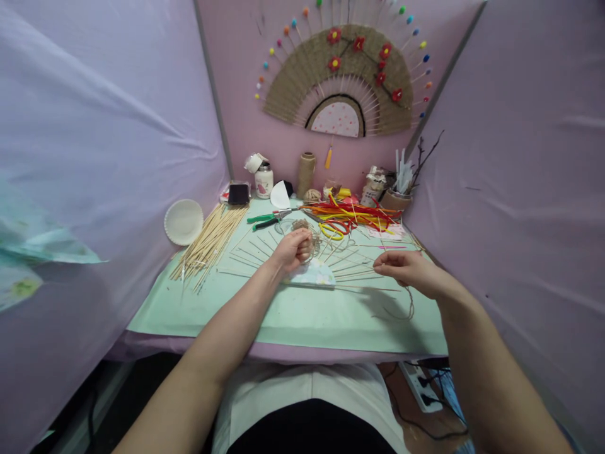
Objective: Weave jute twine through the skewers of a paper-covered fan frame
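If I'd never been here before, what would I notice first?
Probably the big brown fan dotted with red flowers on the pink back wall, edged above with colourful balls. Below it, red, orange and yellow pipe cleaners lie bright at the back of the green tabletop. Nearer, the left hand curls against tangled brown twine.

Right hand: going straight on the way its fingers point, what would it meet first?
The right hand would probably meet the thin sticks fanned around the floral piece. Depth is unclear, so it might pass above them toward the left hand.
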The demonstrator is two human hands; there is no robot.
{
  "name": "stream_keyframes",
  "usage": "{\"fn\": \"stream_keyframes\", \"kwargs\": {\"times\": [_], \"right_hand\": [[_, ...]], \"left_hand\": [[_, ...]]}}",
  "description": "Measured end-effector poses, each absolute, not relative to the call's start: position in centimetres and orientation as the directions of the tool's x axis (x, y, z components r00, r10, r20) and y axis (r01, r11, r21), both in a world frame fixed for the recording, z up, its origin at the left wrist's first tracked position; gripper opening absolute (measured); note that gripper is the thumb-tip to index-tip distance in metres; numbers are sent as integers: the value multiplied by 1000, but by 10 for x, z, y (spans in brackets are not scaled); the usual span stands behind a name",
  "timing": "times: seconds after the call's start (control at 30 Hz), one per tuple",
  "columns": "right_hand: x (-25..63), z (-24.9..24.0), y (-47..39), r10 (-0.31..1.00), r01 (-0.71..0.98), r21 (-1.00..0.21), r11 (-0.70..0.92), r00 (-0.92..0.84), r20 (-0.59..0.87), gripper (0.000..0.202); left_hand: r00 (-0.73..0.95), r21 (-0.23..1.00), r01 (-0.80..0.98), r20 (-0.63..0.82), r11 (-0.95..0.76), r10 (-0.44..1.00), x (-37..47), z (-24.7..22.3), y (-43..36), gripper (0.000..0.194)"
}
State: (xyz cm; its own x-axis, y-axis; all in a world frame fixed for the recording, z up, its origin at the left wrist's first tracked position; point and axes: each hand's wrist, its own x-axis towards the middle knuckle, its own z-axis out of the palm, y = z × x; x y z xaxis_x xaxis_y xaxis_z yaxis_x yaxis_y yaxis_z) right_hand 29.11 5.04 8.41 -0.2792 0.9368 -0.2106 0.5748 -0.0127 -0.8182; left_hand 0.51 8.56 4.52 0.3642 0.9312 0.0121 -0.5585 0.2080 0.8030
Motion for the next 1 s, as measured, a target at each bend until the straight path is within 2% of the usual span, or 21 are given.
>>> {"fn": "stream_keyframes", "kwargs": {"times": [0.1,0.2,0.33,0.47,0.57,0.73,0.9,1.0], "right_hand": [[291,79,53,940,661,-750,0,-257,-226,36],[298,75,52,934,612,-790,-45,-255,-251,34],[307,73,46,904,292,-937,-192,-319,-285,34],[304,65,41,912,-104,-965,-239,-366,-187,25],[293,53,38,934,-286,-942,-177,-351,-68,23],[269,44,33,965,-377,-925,49,-223,141,32],[252,50,34,974,-494,-862,115,-116,196,30],[252,47,33,975,-485,-868,106,-119,186,28]], "left_hand": [[418,817,-523,-2,242,909,1,45,85,32],[442,815,-516,-9,262,897,-3,45,84,30],[451,792,-516,-74,327,890,-7,45,87,30],[436,739,-531,-180,414,882,-11,43,93,32],[428,681,-564,-243,467,871,-13,41,96,32],[425,633,-576,-308,517,851,-12,41,96,29],[406,680,-556,-279,477,870,-12,41,96,30],[370,708,-568,-235,419,899,-11,41,96,34]]}}
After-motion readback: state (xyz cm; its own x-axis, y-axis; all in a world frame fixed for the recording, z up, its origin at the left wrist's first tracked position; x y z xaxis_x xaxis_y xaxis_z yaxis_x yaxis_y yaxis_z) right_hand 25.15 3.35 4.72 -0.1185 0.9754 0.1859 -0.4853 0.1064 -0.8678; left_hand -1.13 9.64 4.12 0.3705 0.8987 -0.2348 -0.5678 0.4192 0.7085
